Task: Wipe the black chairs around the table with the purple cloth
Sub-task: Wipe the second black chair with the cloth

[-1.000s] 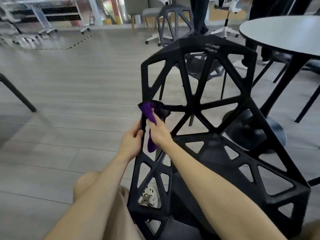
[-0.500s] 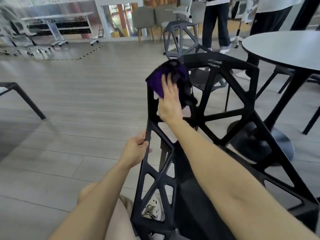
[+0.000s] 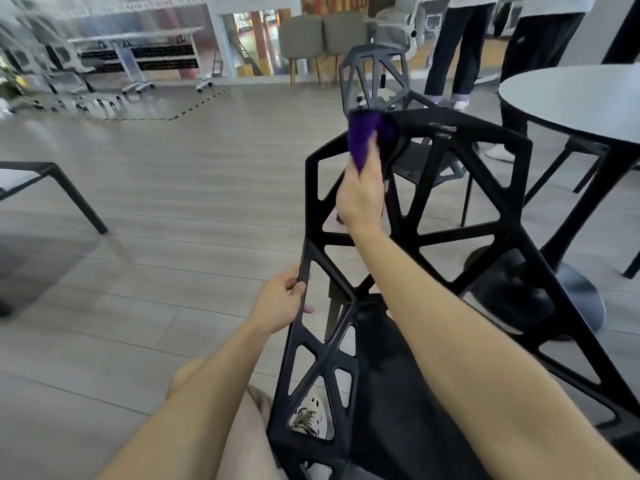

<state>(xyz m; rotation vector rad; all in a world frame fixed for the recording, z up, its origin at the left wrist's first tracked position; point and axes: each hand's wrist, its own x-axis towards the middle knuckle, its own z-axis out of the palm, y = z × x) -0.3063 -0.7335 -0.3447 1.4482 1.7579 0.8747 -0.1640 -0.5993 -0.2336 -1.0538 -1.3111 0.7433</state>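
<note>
Grips crumpled purple cloth [image 3: 360, 140] with fingers of right hand [image 3: 362, 195] atop black lattice plastic chair [image 3: 519, 233] (clasps its side strut with left hand [image 3: 280, 303]).

Floor [image 3: 173, 202]: grey wood-look planks, full frame. Standing on it:
- black lattice chair [image 3: 517, 233], centre to lower right
- round table [image 3: 571, 102], right edge, disc pedestal base [image 3: 581, 299] on the planks
- second black lattice chair [image 3: 375, 51], upper centre
- black angled furniture leg [image 3: 79, 199], left edge
- grey upholstered chairs [image 3: 322, 32], top centre
- white wheeled tables [image 3: 138, 39], upper left

Yellow-black tape line [image 3: 194, 107] stuck to the planks, upper left.
</note>
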